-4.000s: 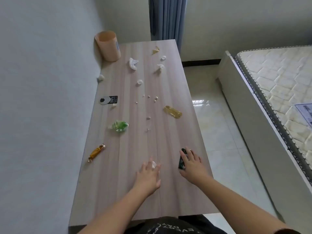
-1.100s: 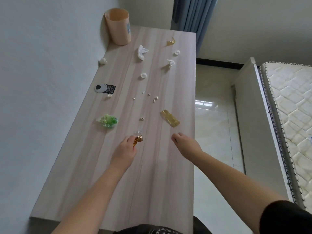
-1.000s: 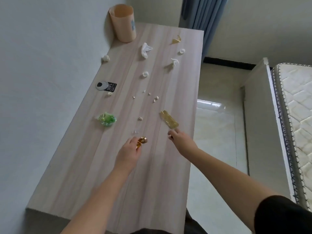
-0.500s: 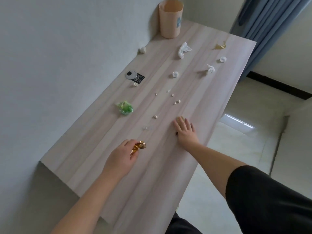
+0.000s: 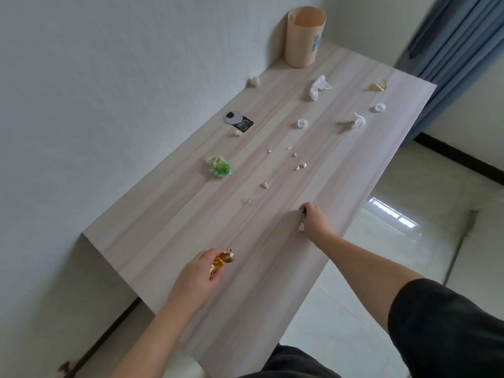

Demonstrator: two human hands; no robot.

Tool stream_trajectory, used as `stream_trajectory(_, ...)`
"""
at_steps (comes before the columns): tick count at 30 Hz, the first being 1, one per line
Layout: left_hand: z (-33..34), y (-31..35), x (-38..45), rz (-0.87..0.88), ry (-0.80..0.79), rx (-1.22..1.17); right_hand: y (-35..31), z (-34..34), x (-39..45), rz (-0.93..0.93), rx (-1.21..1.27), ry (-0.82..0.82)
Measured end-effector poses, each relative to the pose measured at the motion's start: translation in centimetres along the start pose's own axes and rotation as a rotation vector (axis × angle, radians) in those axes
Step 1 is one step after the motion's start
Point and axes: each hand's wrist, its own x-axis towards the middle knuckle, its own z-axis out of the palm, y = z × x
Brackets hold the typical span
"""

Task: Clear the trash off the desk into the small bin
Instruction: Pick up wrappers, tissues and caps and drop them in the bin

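Pale wood desk [image 5: 272,282] along white wall, litter scattered across it. My left hand [image 5: 197,274] closed around gold candy wrapper [image 5: 223,260], near end. My right hand [image 5: 315,221] fisted on scraps, contents mostly hidden, near right edge. Small bin [image 5: 304,36] upright at far corner. Green wrapper [image 5: 219,166], white tissue [image 5: 318,87] lying loose between.

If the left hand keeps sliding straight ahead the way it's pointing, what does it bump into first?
Probably the tiny pale crumbs ahead of the left hand, which grips a gold candy wrapper. Bare desk lies between. The line is only a guess; the green wrapper sits off to its left.
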Motion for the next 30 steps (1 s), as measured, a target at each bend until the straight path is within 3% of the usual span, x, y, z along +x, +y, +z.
stream_trajectory(3, -0.6, 1.0, 0.1, 0.047, 0.008, 0.003, -0.2, 0.1, -1.6, 0.070, 0.087, 0.020)
stream_trajectory(7, -1.6, 2.3, 0.2, 0.126, 0.001, -0.005, -0.8, -1.2, -4.8, 0.049, 0.123, 0.162)
stream_trajectory(16, -2.8, 5.6, -0.8, 0.414, -0.087, -0.013, -3.7, -6.3, -18.3, -0.101, -0.101, 0.204)
stream_trajectory(21, -1.0, 8.2, -2.0, 0.567, -0.152, -0.056, -2.6, -6.2, -26.3, 0.018, -0.040, 0.279)
stream_trajectory(26, 1.2, 11.4, -4.5, 0.680, -0.230, -0.017, 0.2, -5.6, -32.2, 0.128, 0.028, 0.206)
stream_trajectory(30, 2.1, 13.9, -5.9, 0.806, -0.248, 0.034, 2.4, -5.3, -35.5, 0.114, -0.157, 0.389)
